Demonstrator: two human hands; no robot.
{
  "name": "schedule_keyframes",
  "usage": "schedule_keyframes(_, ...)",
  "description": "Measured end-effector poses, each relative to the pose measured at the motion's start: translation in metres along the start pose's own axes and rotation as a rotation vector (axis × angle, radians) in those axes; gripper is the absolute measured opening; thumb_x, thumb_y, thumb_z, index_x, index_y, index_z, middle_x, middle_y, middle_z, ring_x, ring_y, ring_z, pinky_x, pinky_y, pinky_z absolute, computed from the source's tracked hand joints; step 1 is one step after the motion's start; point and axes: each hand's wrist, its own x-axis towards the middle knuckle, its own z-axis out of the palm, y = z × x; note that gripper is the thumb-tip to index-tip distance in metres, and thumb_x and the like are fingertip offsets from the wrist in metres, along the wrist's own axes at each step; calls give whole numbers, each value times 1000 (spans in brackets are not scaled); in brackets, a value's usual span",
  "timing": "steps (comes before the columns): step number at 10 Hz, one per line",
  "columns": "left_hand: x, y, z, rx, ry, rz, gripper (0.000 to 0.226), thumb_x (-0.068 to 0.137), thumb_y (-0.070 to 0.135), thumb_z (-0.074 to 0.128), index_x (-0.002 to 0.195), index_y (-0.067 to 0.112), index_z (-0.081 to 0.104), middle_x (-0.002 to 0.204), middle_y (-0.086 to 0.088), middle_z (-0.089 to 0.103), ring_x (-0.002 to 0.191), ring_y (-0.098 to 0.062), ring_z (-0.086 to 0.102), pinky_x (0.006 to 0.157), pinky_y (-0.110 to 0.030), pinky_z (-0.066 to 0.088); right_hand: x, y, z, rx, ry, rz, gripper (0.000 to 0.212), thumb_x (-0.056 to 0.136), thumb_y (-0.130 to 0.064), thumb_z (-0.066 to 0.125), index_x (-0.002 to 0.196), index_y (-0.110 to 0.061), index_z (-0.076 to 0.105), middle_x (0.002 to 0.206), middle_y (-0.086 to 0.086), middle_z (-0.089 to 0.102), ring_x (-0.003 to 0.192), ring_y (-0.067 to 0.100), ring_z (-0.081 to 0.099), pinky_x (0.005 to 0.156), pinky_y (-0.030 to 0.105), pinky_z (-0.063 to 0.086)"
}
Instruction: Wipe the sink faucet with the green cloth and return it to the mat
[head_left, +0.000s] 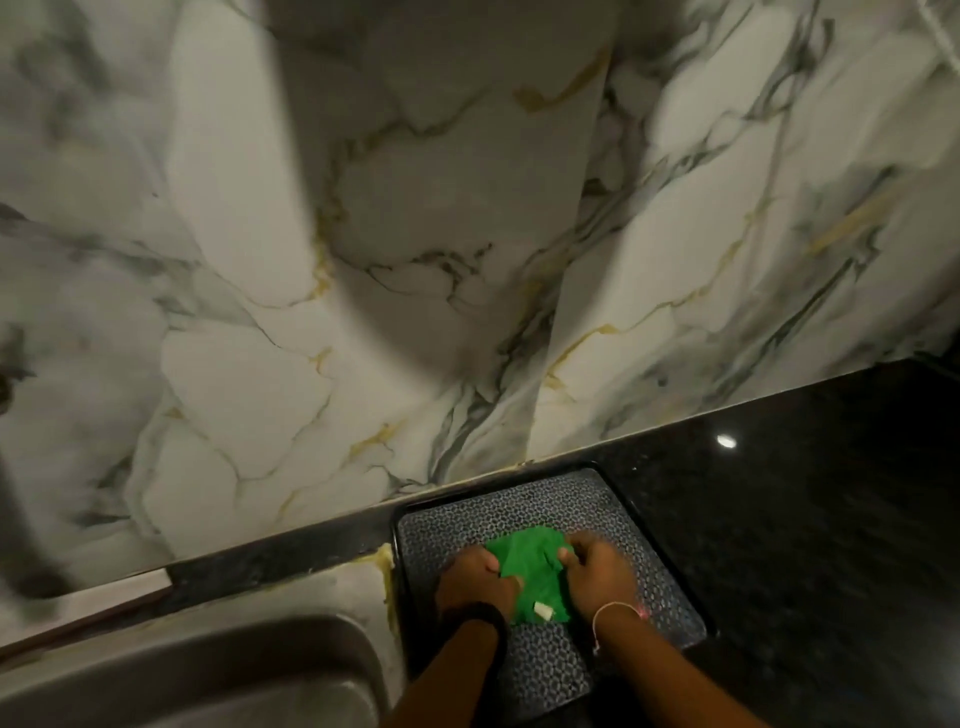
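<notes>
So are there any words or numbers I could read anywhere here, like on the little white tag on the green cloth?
None can be read.
The small white tag on the green cloth: too small and blurred to show any writing.
The patterned mat, the black counter, the marble wall and the sink: no words, numbers or signs on them.
The left hand and right hand hold the cloth on the mat and may hide part of it.

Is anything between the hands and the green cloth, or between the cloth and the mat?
Nothing visible. The left hand and right hand already grip the cloth from both sides, and it lies right on the mat.
</notes>
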Motion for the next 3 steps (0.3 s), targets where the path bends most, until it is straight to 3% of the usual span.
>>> schedule_keyframes(1,8,-5,8,130,61,85,31,74,40,77,91,20,61,111,-8,64,104,-27,62,93,-37,52,-1,6,15,-54,103,-42,21,88,-19,60,105,-12,70,104,15,74,97,33,68,84,38,51)
schedule_keyframes(2,8,-5,12,273,21,151,31,85,38,69,106,15,62,117,-11,66,112,-30,61,95,-36,50,-1,8,25,-121,118,-52,18,91,-21,56,101,-8,63,102,18,72,95,35,66,78,39,50)
schedule_keyframes(3,-3,0,3,329,-46,171,29,92,30,61,116,16,62,125,-10,64,117,-29,59,101,-37,50,1,3,14,-35,29,64,23,92,-23,58,106,-6,61,109,22,71,102,36,66,85,38,49)
